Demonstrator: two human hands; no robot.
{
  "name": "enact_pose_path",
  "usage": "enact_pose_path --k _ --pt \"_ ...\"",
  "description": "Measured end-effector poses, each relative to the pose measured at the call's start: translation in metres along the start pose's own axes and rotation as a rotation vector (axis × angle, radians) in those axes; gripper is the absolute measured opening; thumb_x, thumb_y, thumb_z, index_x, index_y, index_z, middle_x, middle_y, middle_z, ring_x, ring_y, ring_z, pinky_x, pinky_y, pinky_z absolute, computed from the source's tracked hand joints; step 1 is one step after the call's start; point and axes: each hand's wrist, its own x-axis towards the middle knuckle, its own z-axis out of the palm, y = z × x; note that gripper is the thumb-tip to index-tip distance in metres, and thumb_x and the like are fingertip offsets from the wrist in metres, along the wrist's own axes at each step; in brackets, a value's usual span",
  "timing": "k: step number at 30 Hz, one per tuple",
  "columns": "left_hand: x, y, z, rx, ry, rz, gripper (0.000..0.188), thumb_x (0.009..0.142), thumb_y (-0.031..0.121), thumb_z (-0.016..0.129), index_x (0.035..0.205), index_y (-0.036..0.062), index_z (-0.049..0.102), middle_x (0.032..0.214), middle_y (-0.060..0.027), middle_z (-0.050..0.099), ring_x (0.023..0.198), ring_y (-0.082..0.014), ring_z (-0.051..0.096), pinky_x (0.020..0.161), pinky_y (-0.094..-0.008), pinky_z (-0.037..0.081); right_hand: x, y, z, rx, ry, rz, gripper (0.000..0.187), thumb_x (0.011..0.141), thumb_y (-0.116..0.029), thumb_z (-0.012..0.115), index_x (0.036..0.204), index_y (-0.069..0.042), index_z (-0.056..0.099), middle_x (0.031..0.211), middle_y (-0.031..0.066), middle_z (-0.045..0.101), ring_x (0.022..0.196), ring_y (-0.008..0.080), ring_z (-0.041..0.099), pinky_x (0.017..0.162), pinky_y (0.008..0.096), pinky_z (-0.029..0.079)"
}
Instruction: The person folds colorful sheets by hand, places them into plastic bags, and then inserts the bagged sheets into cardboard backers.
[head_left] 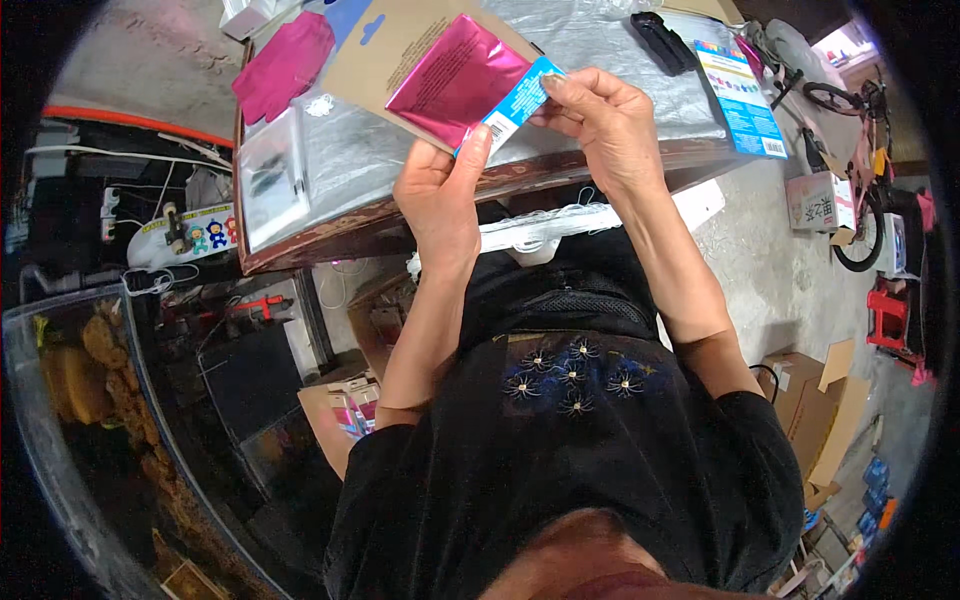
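Above the table's near edge I hold a brown cardboard hang card with a shiny pink foil packet lying against it. A blue-and-white printed strip runs along the near edge of the packet. My left hand is closed on the strip's lower left end, thumb on top and fingers hidden beneath. At the upper right end, my right hand pinches the same strip between thumb and fingers. Whether strip, packet and card are joined cannot be made out.
The table has a silvery cover. On it lie a pink cloth-like piece, a clear plastic sleeve, a black object and a blue-and-white printed card overhanging the right edge. An open cardboard box stands on the floor at right.
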Motion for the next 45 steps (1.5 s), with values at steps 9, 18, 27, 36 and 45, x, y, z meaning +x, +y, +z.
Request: enact_pose_path --k 9,18,27,36,45 --pt "-0.002 0.008 0.010 -0.051 -0.030 -0.085 0.020 0.097 0.005 0.066 0.116 -0.0016 0.065 0.107 -0.0065 0.072 0.095 -0.0096 0.064 0.086 -0.0261 0.050 0.001 0.004 0.000 0.027 0.107 -0.115 0.008 0.092 -0.006 0.072 0.088 0.000 0.069 0.088 0.0088 0.072 0.083 0.0161 0.070 0.081 0.0337 0.060" --pt "-0.002 -0.002 0.005 -0.075 -0.087 -0.122 0.019 0.100 0.006 0.063 0.117 -0.0020 0.065 0.106 -0.0076 0.073 0.094 -0.0103 0.066 0.082 -0.0245 0.051 -0.001 0.005 -0.007 0.004 0.107 -0.149 0.008 0.092 -0.004 0.072 0.087 0.000 0.068 0.087 0.0082 0.070 0.078 0.0124 0.066 0.071 0.0258 0.052" --pt "-0.001 -0.002 0.007 -0.024 -0.085 -0.094 0.020 0.102 0.009 0.061 0.117 -0.0032 0.065 0.105 -0.0110 0.075 0.094 -0.0122 0.070 0.080 -0.0242 0.052 0.000 0.006 0.006 0.003 0.175 -0.188 0.008 0.091 -0.004 0.073 0.088 0.001 0.067 0.089 0.0089 0.070 0.078 0.0114 0.064 0.067 0.0228 0.047" --pt "-0.002 -0.009 0.006 -0.005 -0.044 -0.043 0.018 0.102 0.012 0.062 0.112 -0.0025 0.066 0.103 -0.0096 0.074 0.085 -0.0096 0.067 0.077 -0.0231 0.050 -0.015 0.021 0.016 -0.036 0.091 -0.079 0.006 0.093 -0.008 0.073 0.093 -0.003 0.069 0.093 0.0050 0.071 0.084 0.0097 0.063 0.075 0.0242 0.048" --pt "0.000 -0.013 0.002 0.022 -0.026 -0.141 0.018 0.100 0.013 0.065 0.112 -0.0012 0.068 0.096 -0.0049 0.073 0.083 -0.0077 0.064 0.075 -0.0222 0.049 -0.008 0.041 0.005 0.181 0.063 -0.001 0.018 0.093 -0.015 0.074 0.107 -0.005 0.068 0.100 0.0027 0.071 0.093 0.0120 0.065 0.084 0.0284 0.051"
